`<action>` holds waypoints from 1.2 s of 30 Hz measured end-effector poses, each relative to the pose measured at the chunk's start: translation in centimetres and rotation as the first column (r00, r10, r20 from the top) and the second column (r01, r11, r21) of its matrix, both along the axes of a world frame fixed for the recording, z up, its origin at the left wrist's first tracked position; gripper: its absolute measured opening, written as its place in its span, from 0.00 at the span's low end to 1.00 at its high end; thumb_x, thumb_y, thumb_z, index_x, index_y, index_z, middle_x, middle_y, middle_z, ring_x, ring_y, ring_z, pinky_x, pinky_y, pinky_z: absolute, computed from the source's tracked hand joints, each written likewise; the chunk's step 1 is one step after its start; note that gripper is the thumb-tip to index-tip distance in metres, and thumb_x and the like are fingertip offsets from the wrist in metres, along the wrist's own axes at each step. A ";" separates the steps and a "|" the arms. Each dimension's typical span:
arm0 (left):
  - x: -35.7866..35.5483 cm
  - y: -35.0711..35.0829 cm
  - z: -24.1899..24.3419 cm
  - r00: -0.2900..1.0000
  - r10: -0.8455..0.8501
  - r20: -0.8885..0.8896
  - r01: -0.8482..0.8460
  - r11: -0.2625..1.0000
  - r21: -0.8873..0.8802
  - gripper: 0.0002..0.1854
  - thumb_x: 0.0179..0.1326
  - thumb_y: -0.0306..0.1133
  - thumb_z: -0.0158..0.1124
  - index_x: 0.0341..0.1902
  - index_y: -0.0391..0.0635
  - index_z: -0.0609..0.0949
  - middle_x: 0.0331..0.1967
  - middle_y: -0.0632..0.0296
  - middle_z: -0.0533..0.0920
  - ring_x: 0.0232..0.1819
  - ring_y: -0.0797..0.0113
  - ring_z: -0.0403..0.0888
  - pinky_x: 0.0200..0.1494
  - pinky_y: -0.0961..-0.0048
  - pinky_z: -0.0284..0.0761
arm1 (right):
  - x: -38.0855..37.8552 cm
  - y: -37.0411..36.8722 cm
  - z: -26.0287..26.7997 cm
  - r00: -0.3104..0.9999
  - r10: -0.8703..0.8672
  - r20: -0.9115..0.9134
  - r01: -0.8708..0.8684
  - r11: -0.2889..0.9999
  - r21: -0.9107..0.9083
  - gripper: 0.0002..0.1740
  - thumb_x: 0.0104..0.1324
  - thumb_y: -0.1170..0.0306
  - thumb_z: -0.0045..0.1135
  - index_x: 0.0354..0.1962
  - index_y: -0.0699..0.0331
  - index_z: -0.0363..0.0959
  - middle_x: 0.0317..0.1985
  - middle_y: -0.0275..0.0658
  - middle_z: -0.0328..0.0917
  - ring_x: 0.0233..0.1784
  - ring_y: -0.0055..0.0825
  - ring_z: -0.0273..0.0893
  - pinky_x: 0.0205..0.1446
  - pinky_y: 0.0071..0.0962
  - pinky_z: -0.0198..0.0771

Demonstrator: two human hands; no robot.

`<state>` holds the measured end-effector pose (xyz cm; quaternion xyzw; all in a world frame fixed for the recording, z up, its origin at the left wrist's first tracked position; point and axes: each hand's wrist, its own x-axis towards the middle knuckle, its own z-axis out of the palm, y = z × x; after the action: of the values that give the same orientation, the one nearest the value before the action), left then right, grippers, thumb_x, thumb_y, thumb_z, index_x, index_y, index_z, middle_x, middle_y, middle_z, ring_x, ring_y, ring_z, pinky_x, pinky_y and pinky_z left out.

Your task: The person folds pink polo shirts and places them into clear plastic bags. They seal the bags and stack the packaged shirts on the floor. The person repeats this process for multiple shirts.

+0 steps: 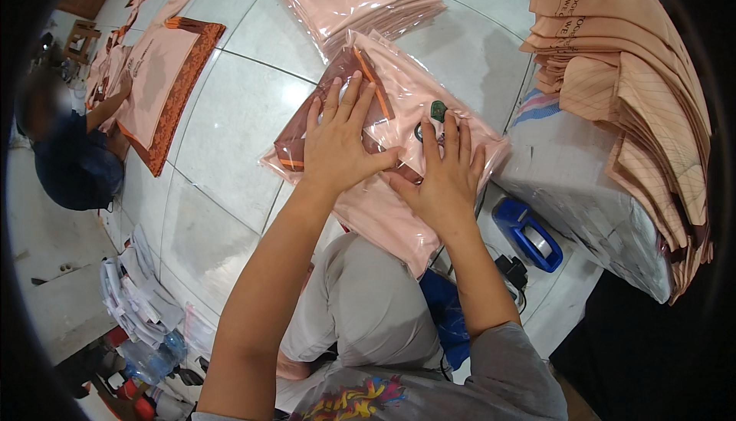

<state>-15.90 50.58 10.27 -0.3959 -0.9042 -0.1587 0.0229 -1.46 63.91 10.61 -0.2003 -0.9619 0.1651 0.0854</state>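
A folded peach shirt in a clear plastic bag (397,70) lies before me, partly over my knees. My left hand (344,133) rests flat on its maroon collar part with orange trim, fingers apart. My right hand (445,176) presses on the peach chest near a dark green badge (438,111), fingers spread. The two thumbs nearly meet over the maroon placket. Beyond the bag stands a stack of bagged peach shirts (374,12), close to the bag's top corner.
At right, folded peach garments (650,87) lie on a wrapped bale (563,162). A blue tape dispenser (528,234) and a black plug (512,271) are by my right arm. At left a person (75,139) handles a peach shirt (167,76). White garments (135,289) lie lower left.
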 end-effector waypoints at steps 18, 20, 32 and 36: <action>0.1 0.0 -1.6 0.993 0.025 -0.114 -0.020 0.999 0.043 0.47 0.52 0.58 0.62 0.75 0.49 0.68 0.78 0.55 0.62 0.79 0.47 0.55 0.75 0.40 0.51 | -0.4 -0.2 -0.3 1.000 -0.002 -0.007 0.003 0.999 0.033 0.58 0.49 0.37 0.71 0.70 0.60 0.62 0.74 0.57 0.55 0.79 0.55 0.50 0.72 0.70 0.44; 0.1 0.1 -1.7 0.992 0.026 -0.124 -0.022 0.999 0.033 0.46 0.53 0.57 0.62 0.75 0.49 0.68 0.78 0.55 0.62 0.78 0.47 0.56 0.75 0.41 0.51 | -0.3 -0.1 -0.4 1.000 0.002 0.002 -0.002 1.000 0.017 0.58 0.49 0.37 0.70 0.70 0.61 0.62 0.74 0.57 0.54 0.79 0.55 0.47 0.73 0.70 0.41; 0.1 0.1 -1.0 0.999 0.014 0.040 -0.015 0.999 0.039 0.51 0.47 0.57 0.66 0.77 0.49 0.65 0.79 0.52 0.58 0.80 0.44 0.52 0.76 0.40 0.47 | -0.5 -0.2 -0.7 1.000 -0.006 -0.012 0.006 1.000 0.021 0.56 0.49 0.37 0.70 0.68 0.61 0.65 0.73 0.57 0.57 0.78 0.55 0.50 0.72 0.70 0.41; 0.2 0.4 -1.4 0.999 0.033 -0.006 -0.033 0.999 0.012 0.53 0.45 0.57 0.67 0.77 0.49 0.64 0.80 0.52 0.58 0.80 0.44 0.52 0.76 0.40 0.47 | -0.7 -0.4 -0.8 1.000 -0.011 -0.023 0.012 1.000 0.025 0.55 0.50 0.38 0.70 0.68 0.61 0.65 0.72 0.57 0.59 0.78 0.55 0.51 0.73 0.69 0.42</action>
<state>-15.73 50.99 8.82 -0.3814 -0.9095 -0.1624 0.0305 -2.12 63.50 9.79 -0.2028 -0.9617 0.1548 0.0999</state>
